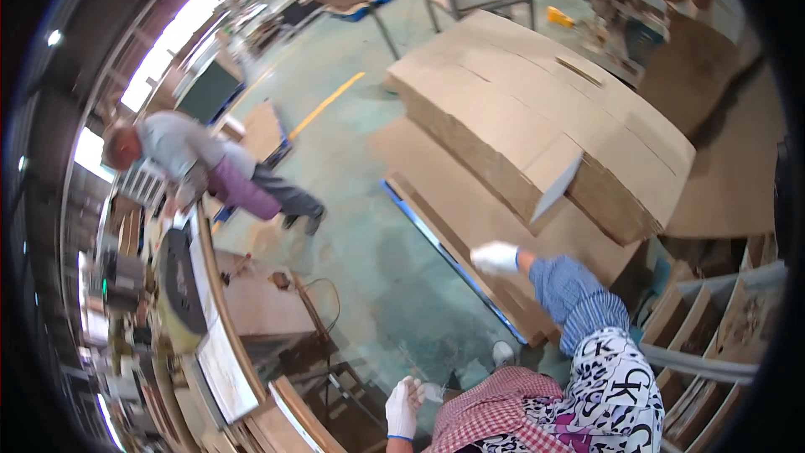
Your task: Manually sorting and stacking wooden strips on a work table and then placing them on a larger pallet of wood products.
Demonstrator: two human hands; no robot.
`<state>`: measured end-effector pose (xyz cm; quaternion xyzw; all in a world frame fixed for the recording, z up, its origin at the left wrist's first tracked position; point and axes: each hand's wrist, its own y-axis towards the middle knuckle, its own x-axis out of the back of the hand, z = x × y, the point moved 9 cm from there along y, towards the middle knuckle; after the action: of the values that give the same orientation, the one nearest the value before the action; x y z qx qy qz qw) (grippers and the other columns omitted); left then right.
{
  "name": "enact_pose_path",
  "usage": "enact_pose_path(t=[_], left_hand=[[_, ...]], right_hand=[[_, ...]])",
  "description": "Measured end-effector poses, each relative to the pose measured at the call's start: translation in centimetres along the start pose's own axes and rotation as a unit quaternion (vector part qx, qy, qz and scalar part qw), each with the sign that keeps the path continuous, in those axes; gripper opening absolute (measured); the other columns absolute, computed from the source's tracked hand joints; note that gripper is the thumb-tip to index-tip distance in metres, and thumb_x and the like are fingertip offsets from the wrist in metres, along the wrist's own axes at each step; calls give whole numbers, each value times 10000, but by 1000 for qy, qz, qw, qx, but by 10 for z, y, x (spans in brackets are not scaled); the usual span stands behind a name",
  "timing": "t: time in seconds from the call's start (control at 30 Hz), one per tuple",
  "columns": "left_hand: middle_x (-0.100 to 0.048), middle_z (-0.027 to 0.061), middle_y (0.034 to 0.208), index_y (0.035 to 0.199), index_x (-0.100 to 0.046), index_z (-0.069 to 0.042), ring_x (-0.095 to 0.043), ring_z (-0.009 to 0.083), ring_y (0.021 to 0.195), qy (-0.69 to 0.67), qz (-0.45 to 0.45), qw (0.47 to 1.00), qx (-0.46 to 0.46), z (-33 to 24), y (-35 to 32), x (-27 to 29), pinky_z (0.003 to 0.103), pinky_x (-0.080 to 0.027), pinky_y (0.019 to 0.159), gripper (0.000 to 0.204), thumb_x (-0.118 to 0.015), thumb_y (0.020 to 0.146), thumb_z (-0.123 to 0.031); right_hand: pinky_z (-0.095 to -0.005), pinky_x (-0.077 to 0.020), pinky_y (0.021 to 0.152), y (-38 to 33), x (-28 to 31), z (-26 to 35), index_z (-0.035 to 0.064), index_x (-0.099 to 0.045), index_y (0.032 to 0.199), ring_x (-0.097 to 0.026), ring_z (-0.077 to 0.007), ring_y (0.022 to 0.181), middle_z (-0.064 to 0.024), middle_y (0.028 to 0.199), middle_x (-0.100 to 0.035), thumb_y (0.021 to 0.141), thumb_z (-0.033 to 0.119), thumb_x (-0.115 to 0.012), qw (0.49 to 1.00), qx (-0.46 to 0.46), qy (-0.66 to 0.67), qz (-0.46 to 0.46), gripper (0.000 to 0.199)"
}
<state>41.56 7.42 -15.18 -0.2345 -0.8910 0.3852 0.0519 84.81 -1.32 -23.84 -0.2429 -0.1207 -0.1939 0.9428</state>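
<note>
My right hand (495, 258), in a white glove with a blue striped sleeve, reaches out over the low flat cardboard sheets (470, 210) lying on a blue-edged pallet; nothing shows in it. Behind those sheets rises a tall stack of folded cardboard (537, 109), with one pale sheet (558, 189) sticking out of its side. My left hand (402, 407), also in a white glove, is raised low in the picture beside a red checked sleeve. A small pale thing (432, 392) sits at its fingertips; whether the hand grips it is unclear.
A co-worker (201, 164) in a grey top bends over a long machine bench (205, 319) at the left. Green concrete floor (360, 226) with a yellow line (327, 105) lies between. Open compartments holding cardboard (713, 319) stand at the right. More tables and pallets are at the back.
</note>
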Motion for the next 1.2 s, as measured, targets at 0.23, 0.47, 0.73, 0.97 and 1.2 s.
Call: enact_pose_path(t=[0.23,0.47,0.73,0.97,1.2], left_hand=[[-657,38,1110,1286,-595,-19,-590,99,960,29,24,997,-62,-16,-49,35,247,-482,837,446,-566,998,-358],[-627,88,1240,1351,-542,-15,-594,165,1099,-56,-107,985,-122,-21,-100,149,301,-471,957,485,-519,1016,-366],[-674,74,1079,1199,-641,-12,-613,145,988,-134,-250,938,-200,33,-137,302,268,-476,892,435,-487,1023,-379],[-671,98,1055,1140,-634,-18,-622,185,979,224,-504,786,-281,38,-212,373,301,-482,878,329,-555,982,-295],[-673,89,1110,1233,-626,-40,-636,175,1003,-308,-517,772,-205,80,-195,480,317,-501,858,404,-561,972,-342]], right_hand=[[-436,-483,928,-118,-260,16,24,-669,1092,-639,-366,1009,-202,1103,-685,981,342,-488,893,129,-248,351,382],[-365,-472,928,-111,-407,55,-3,-656,1124,-641,-266,1000,-144,1129,-685,992,402,-492,803,247,-246,483,457],[-296,-513,837,-149,-509,232,-24,-643,1126,-646,-162,904,-94,1008,-687,1024,272,-461,804,-69,-45,589,362],[-312,-495,838,-177,-630,378,-36,-636,1134,-631,-182,953,-117,1037,-682,1000,329,-523,560,507,-250,605,405],[-367,-418,1041,-72,-751,390,-23,-598,1253,-550,-336,1239,-246,1297,-593,941,475,-563,802,190,-180,537,588]])
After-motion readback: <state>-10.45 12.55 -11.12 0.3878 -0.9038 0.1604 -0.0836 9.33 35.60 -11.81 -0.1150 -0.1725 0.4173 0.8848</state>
